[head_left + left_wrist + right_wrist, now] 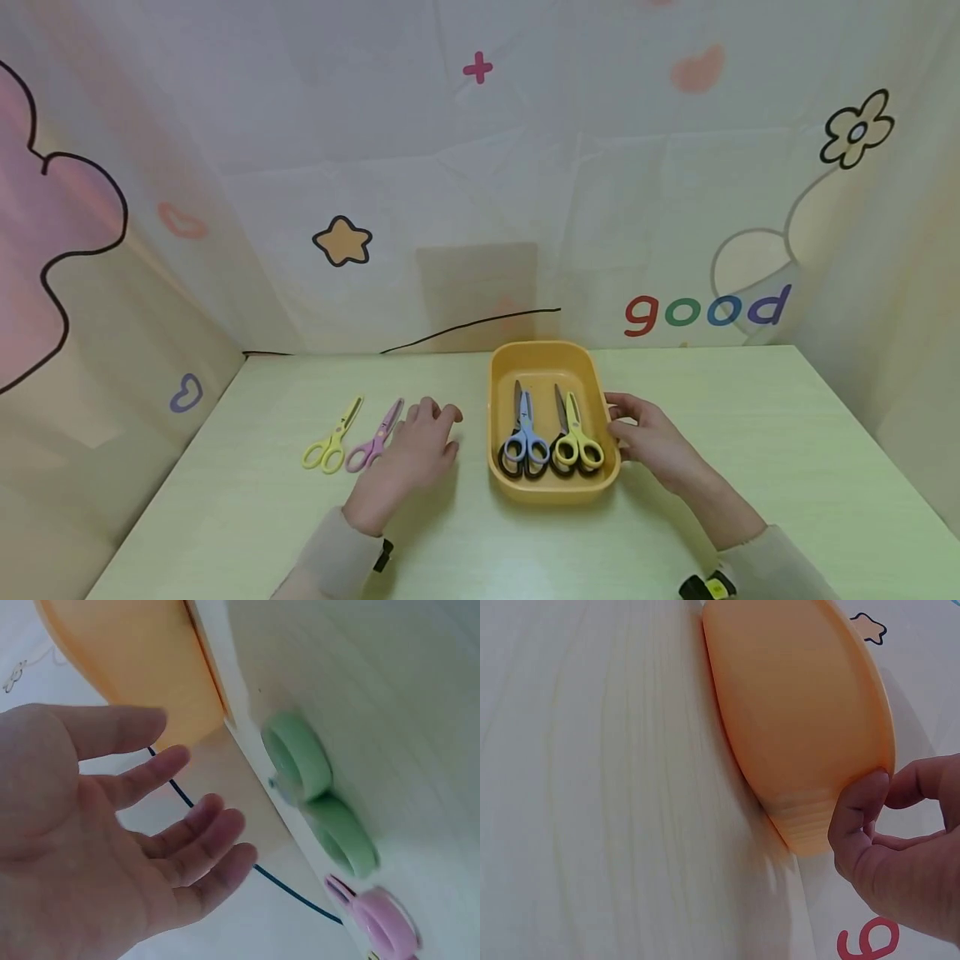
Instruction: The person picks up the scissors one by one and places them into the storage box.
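My right hand (660, 437) pinches the right rim of a yellow-orange plastic tray (551, 496), thumb and fingers on its edge. Inside the tray lie blue-handled scissors (527, 425), yellow scissors (574, 429) and black-handled scissors under them, blades pointing away. Left of the tray, my left hand (420, 454) hovers over the table with loosely bent fingers and holds nothing. The left wrist view shows green scissors (296, 757) near it, which the hand hides in the head view. Pink-purple scissors (384, 427) and another yellow pair (330, 442) lie further left.
The pale wooden table (750, 433) ends at a printed cloth (465, 200) that hangs behind it and at both sides. A dark line runs along the cloth near the table's back edge. The tray stands close to that edge.
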Available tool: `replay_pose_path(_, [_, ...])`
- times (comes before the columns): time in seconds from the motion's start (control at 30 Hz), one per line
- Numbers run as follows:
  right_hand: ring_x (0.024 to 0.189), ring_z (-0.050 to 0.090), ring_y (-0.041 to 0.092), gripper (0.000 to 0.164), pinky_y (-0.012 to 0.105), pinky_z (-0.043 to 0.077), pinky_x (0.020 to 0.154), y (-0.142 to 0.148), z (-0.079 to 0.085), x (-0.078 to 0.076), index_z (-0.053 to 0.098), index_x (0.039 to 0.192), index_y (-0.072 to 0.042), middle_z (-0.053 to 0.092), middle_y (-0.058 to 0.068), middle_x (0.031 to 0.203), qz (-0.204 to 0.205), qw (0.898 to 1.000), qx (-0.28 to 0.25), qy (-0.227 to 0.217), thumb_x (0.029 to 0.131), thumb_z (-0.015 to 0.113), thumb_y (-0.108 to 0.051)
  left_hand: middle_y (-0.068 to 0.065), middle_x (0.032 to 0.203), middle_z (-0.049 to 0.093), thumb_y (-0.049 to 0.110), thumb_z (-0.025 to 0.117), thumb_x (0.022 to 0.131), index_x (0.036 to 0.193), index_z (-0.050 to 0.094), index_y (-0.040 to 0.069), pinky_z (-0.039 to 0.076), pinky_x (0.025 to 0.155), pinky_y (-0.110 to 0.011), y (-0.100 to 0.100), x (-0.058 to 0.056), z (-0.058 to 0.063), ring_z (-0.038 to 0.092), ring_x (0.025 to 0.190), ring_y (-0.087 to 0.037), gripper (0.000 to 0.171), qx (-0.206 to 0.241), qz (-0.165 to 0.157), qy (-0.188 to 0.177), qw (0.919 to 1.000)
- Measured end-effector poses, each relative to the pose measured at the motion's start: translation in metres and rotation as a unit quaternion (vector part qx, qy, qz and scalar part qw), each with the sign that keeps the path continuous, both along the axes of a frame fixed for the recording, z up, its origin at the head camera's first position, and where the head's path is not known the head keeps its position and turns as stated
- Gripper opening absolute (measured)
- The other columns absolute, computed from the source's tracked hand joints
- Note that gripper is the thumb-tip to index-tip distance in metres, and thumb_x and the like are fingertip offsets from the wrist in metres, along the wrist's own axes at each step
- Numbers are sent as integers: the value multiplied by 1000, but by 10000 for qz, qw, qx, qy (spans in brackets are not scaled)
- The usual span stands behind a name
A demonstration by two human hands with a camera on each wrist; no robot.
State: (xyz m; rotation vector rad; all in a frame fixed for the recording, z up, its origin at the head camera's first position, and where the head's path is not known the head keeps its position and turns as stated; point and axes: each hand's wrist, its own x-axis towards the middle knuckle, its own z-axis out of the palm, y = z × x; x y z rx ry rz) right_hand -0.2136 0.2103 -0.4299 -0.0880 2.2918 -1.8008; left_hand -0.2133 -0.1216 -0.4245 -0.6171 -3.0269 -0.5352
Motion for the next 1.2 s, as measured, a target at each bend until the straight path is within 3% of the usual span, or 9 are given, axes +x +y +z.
replay_pose_path(0.2, [96,55,28,57,32,59,71,0,0,0,33,151,12,44,24,122,72,9999,-65,37,98,47,0,-18,114,50,10,66,98,123,61,8,46,93,-57,-12,3,1,49,109,-38,26,-194,-29,-290,9994])
replay_pose_path(0.4, [97,54,29,56,32,59,71,0,-1,0,33,151,11,44,23,121,25,10000,-29,15,98,47,0,-17,115,52,9,72,93,123,62,9,47,90,-53,-20,6,1,49,107,-34,32,-299,-80,-678,9972])
replay_pose_path(0.67, [97,55,29,56,32,59,71,1,-2,-1,34,151,11,44,23,122,-5,10000,-34,35,98,46,0,-18,119,53,20,80,85,126,63,9,48,87,-56,-26,7,4,48,111,-34,46,-478,-45,-1000,9938])
replay_pose_path(0.9, [98,55,29,56,32,59,71,0,-1,1,32,151,12,44,24,123,38,10000,-30,53,99,46,-1,-16,116,52,12,84,82,124,65,7,50,87,-53,-29,5,3,48,109,-33,47,-503,-139,-1085,9927])
replay_pose_path(1.2, [98,54,29,56,31,59,72,0,0,0,33,151,11,44,23,123,4,10000,-1,29,98,46,-1,-16,118,53,11,79,87,125,64,5,50,87,-53,-27,1,0,48,106,-32,41,-366,-213,-901,9950])
